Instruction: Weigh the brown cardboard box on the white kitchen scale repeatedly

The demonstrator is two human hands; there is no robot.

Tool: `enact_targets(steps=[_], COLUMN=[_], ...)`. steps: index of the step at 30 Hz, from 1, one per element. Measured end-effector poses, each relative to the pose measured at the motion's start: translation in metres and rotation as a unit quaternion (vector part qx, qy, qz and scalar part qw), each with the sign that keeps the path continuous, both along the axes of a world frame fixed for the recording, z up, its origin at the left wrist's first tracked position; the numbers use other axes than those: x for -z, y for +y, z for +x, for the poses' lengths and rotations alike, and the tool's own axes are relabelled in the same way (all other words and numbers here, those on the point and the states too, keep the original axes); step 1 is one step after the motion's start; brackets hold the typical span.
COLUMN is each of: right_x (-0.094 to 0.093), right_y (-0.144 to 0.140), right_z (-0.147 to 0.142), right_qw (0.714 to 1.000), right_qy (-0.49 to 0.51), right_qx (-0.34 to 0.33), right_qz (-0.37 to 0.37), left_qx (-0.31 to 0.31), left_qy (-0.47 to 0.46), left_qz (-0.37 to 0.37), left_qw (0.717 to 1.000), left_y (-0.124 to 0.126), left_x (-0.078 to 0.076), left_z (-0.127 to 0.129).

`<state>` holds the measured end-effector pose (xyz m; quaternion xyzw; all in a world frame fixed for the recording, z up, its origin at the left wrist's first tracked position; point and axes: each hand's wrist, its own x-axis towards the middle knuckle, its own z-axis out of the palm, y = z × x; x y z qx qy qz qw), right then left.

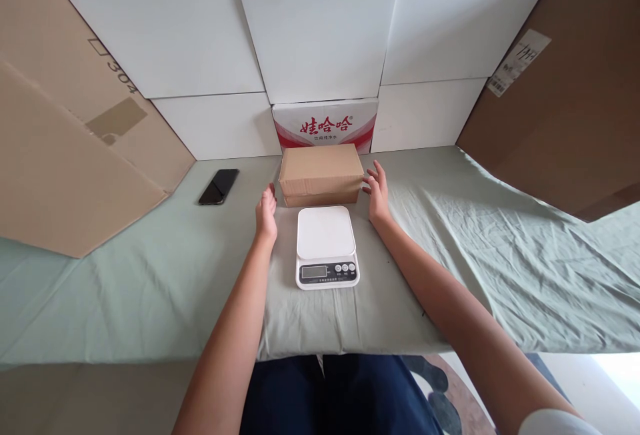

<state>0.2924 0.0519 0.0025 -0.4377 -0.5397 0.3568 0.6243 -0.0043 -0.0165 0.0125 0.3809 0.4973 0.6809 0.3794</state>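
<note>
likely light and stiff, the cardboard box (321, 173) (taped shut) suits a two-sided grip — left hand (266, 213) and right hand (377, 192) open, flanking its ends.

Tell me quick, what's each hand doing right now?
Left hand: open, holding nothing, just left of the brown cardboard box.
Right hand: open, holding nothing, fingers at the box's right end.

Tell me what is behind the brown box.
Right behind the brown box stands a white carton with red lettering, its lower part hidden by the box. White boards rise behind that. Both hands, left and right, are open beside the box.
</note>
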Motion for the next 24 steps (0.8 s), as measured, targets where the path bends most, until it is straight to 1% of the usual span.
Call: enact_targets(steps=[4,9,16,24], right_x=[0.001,-0.007,-0.013,-0.012], right_y=[0.000,-0.005,-0.009,-0.010], right_z=[0.000,-0.003,-0.005,-0.005], right_qw=[1.000,1.000,0.999,0.999], right_qy=[-0.005,0.024,0.033,0.042], right_qx=[-0.001,0.002,0.002,0.001], right_qz=[0.009,-0.015,-0.019,-0.021], left_qx=[0.000,-0.002,-0.002,0.003], left_qy=[0.002,-0.002,-0.003,0.011], left_qz=[-0.001,0.000,-0.004,0.001], left_qw=[1.000,1.000,1.000,1.000], left_y=[0.000,0.000,0.000,-0.001], left_x=[0.000,0.000,-0.001,0.000], left_z=[0.001,0.002,0.002,0.002])
